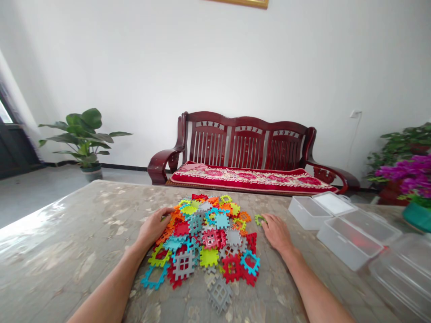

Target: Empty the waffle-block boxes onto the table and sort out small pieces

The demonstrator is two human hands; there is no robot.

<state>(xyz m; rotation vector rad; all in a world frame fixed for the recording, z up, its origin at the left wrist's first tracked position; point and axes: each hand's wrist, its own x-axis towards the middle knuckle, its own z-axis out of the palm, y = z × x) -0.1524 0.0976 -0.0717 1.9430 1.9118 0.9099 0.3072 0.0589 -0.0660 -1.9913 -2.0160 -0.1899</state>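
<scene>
Head view: left hand (pixel 154 228) lies palm down on the left edge of the pile of plastic grid tiles (pixel 205 242), fingers loosely spread and curled over orange pieces, nothing pinched or lifted. Right hand (pixel 276 231) is flat on the table (pixel 67 251) just right of the pile, fingertips touching a lone green tile (pixel 259 219); fingers relaxed, not closed on it. Pile sits mid-table between both hands; one grey tile (pixel 219 294) lies apart at the near side. Bare tabletop runs wide to the left and near both forearms. On the right, clear plastic boxes (pixel 346 237) with lids crowd the table edge. Far edge is close behind the pile, with a wooden bench (pixel 247 152) beyond.
</scene>
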